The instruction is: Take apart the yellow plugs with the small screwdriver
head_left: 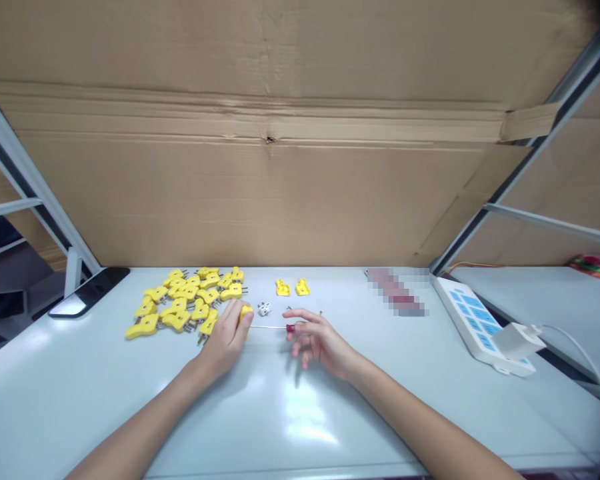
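Holding a yellow plug [247, 312] in your left grip [233, 332], you have your right grip [310, 337] around the screwdriver [291, 328], its tip at the plug. Both are above the counter [220, 413], near the white piece [265, 309].

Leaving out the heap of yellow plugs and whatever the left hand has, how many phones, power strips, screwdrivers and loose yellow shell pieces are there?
Phone: 1
Power strip: 1
Screwdriver: 1
Loose yellow shell pieces: 2
Total: 5
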`<action>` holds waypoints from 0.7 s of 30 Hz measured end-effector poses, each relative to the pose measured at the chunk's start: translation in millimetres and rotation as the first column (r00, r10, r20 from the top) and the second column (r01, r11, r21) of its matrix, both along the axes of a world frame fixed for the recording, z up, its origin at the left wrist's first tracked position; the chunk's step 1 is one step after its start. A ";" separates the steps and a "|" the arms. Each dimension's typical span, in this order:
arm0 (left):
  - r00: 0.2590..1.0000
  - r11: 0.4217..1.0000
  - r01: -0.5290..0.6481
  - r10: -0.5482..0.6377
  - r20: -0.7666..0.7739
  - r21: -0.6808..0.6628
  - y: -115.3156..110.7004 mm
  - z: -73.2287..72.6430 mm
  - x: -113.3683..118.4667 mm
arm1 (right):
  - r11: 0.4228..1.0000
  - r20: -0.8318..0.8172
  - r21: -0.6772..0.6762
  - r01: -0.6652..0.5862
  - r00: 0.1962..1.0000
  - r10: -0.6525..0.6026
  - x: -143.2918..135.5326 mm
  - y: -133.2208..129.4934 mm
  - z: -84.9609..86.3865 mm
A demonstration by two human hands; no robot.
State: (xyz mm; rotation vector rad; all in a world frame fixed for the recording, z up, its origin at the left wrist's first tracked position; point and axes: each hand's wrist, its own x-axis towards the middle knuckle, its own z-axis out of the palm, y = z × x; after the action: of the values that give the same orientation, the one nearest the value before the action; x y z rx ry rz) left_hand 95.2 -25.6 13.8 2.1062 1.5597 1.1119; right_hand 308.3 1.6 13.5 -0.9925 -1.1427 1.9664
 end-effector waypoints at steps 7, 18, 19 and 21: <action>1.000 1.000 -0.003 0.003 0.003 -0.023 -0.8 0.8 0.8 | 0.997 0.039 0.056 0.054 0.998 -0.056 -0.8 -0.4 -1.4; 1.000 1.000 -0.016 0.016 -0.014 0.022 0.8 -2.6 -0.7 | 1.000 -0.022 -0.017 0.023 0.999 -0.023 0.1 1.1 -1.5; 1.000 1.000 -0.011 0.011 -0.012 0.025 0.7 -2.2 -1.3 | 0.999 -0.042 -0.048 0.017 0.999 -0.019 0.1 1.7 -1.7; 1.000 0.999 0.010 -0.010 -0.001 0.031 0.1 -0.5 -2.4 | 0.988 -0.033 -0.152 -0.022 0.999 0.017 0.2 3.2 -2.5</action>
State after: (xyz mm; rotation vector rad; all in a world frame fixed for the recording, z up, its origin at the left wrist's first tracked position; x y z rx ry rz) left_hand 92.8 -25.5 13.3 2.1317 1.5406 1.1389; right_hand 308.6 4.8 10.9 -1.0268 -1.0000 2.1027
